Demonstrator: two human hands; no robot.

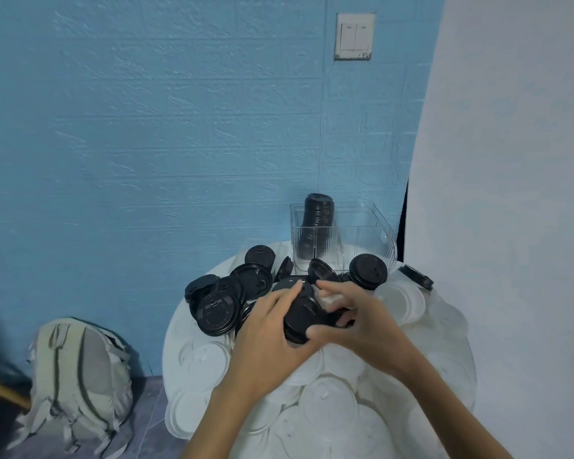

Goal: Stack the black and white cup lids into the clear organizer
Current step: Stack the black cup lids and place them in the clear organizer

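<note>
Both hands clasp one black lid stack over the tabletop [179,329]
Left grip [265,326] and right grip [352,323] curl round black lid stack [300,318]; clear organizer [342,240] at 12 o'clock, loose white lids [325,399] beneath

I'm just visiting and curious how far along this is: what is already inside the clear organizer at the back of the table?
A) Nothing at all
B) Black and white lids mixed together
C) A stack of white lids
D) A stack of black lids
D: a tall stack of black lids stands in the left part of the clear organizer, and no white ones show inside it.
</note>
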